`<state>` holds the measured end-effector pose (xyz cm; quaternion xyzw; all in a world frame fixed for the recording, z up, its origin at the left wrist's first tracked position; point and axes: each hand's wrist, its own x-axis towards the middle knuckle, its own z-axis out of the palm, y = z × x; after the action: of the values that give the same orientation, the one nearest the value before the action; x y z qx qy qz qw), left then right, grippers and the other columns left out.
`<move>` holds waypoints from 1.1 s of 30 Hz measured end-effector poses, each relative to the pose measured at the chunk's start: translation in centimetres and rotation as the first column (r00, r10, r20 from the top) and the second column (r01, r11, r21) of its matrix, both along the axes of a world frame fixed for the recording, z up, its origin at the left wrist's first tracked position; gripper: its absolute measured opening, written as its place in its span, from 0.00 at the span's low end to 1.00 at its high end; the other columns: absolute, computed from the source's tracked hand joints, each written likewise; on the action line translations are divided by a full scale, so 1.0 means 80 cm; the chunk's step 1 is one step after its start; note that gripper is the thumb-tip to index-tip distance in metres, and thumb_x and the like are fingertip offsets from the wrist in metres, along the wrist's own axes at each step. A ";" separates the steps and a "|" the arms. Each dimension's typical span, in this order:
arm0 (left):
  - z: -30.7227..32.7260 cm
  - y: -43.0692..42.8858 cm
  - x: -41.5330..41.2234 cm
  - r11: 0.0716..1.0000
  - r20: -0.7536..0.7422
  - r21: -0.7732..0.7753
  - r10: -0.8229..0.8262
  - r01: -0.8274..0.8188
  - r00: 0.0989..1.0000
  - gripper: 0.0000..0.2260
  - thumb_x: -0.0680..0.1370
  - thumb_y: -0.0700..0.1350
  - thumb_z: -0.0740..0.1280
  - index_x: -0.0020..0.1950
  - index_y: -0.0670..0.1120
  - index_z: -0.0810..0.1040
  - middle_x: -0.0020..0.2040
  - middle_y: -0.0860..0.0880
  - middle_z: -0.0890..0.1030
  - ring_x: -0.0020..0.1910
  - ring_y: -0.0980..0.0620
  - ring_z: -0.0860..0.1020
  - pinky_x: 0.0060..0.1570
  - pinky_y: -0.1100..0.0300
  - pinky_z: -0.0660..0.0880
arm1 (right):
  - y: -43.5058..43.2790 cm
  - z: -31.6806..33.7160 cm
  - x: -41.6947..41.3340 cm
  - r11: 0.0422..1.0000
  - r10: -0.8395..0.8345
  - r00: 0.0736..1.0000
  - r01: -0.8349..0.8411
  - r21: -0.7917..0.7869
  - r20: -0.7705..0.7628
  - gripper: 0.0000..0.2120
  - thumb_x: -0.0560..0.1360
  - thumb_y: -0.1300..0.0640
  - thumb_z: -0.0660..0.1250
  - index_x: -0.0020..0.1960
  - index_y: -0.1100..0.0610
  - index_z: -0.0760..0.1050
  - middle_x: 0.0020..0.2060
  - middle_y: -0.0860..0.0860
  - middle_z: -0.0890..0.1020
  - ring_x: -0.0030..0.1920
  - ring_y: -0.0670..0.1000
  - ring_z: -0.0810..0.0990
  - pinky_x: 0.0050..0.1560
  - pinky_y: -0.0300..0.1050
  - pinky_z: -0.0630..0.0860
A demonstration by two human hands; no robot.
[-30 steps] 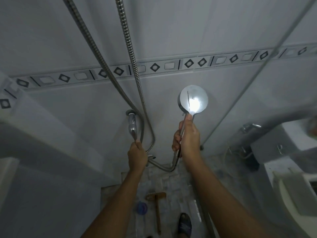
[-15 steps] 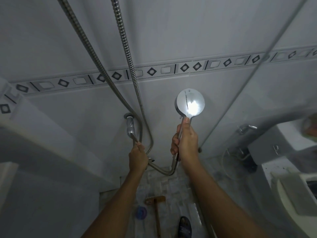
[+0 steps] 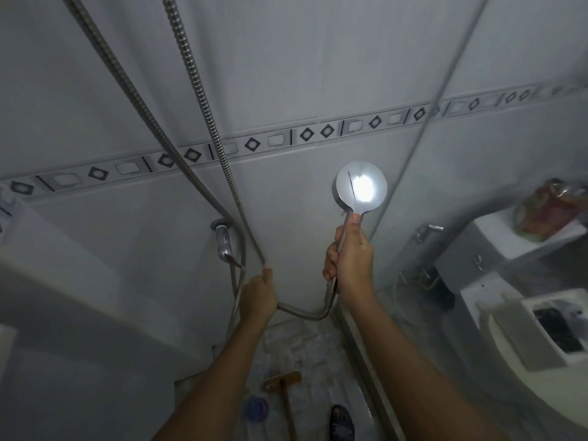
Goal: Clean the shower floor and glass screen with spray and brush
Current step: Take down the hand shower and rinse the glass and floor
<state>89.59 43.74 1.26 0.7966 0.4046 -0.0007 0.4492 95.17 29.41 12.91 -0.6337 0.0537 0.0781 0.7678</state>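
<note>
My right hand grips the handle of a chrome shower head, held upright in front of the tiled wall. My left hand grips the metal hose just right of the wall tap. The hose loops from under that hand across to the handle. Far below on the shower floor lie a wooden-handled brush and a blue, round-looking object that may be the spray bottle. The glass screen's edge runs diagonally on the right.
A second hose hangs down to the tap. A foot in a dark sandal stands on the floor by the brush. Behind the glass are a toilet, a bidet sprayer and a colourful bag on the cistern.
My left hand has come off the tap lever and moved down and right onto the hose. The view has swung, so the shower head sits further right.
</note>
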 end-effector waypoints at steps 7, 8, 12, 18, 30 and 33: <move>0.097 -0.113 0.004 0.816 0.002 0.163 -0.562 0.555 0.827 0.37 0.83 0.65 0.46 0.36 0.46 0.86 0.39 0.45 0.84 0.43 0.45 0.81 0.52 0.55 0.75 | -0.122 0.093 -0.003 0.950 -0.309 0.936 0.312 0.009 0.168 0.28 0.77 0.29 0.53 0.39 0.54 0.68 0.24 0.53 0.66 0.23 0.50 0.64 0.24 0.41 0.65; 0.110 -0.131 0.003 0.770 0.024 0.204 -0.622 0.605 0.783 0.35 0.83 0.64 0.48 0.38 0.43 0.85 0.37 0.44 0.83 0.42 0.45 0.80 0.50 0.54 0.75 | -0.144 0.105 -0.008 0.938 -0.343 0.919 0.345 0.025 0.192 0.28 0.77 0.29 0.54 0.39 0.53 0.68 0.24 0.53 0.66 0.23 0.50 0.64 0.24 0.41 0.64; 0.148 -0.198 -0.005 0.673 0.149 0.354 -0.726 0.649 0.672 0.30 0.84 0.59 0.55 0.36 0.38 0.82 0.36 0.40 0.82 0.41 0.42 0.80 0.44 0.53 0.73 | -0.226 0.150 -0.042 0.889 -0.451 0.840 0.454 0.066 0.301 0.27 0.80 0.32 0.53 0.41 0.56 0.69 0.25 0.54 0.65 0.23 0.50 0.63 0.23 0.40 0.64; 0.184 -0.288 -0.030 0.594 0.266 0.469 -0.801 0.653 0.537 0.27 0.81 0.53 0.57 0.33 0.34 0.77 0.34 0.37 0.80 0.37 0.40 0.80 0.42 0.47 0.75 | -0.314 0.187 -0.098 0.847 -0.499 0.757 0.530 0.052 0.421 0.27 0.81 0.34 0.54 0.42 0.58 0.69 0.28 0.57 0.65 0.24 0.51 0.63 0.24 0.44 0.64; 0.172 -0.415 -0.127 0.555 0.166 0.436 -0.824 0.709 0.542 0.24 0.81 0.53 0.58 0.34 0.36 0.72 0.38 0.35 0.80 0.41 0.38 0.79 0.41 0.49 0.73 | -0.428 0.163 -0.214 0.857 -0.450 0.785 0.514 -0.043 0.426 0.26 0.79 0.33 0.57 0.39 0.56 0.64 0.28 0.56 0.62 0.23 0.50 0.61 0.23 0.44 0.59; 0.158 -0.436 -0.159 0.520 0.127 0.431 -0.844 0.737 0.522 0.25 0.79 0.56 0.55 0.38 0.36 0.74 0.39 0.36 0.80 0.42 0.38 0.80 0.39 0.51 0.70 | -0.448 0.147 -0.245 0.858 -0.444 0.807 0.509 -0.076 0.390 0.27 0.78 0.31 0.57 0.39 0.56 0.65 0.28 0.56 0.63 0.24 0.51 0.61 0.24 0.43 0.59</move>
<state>76.88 8.86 13.87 0.9428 -0.0938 -0.0121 0.3196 75.58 -6.41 24.65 -0.6684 0.0772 -0.2397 0.6999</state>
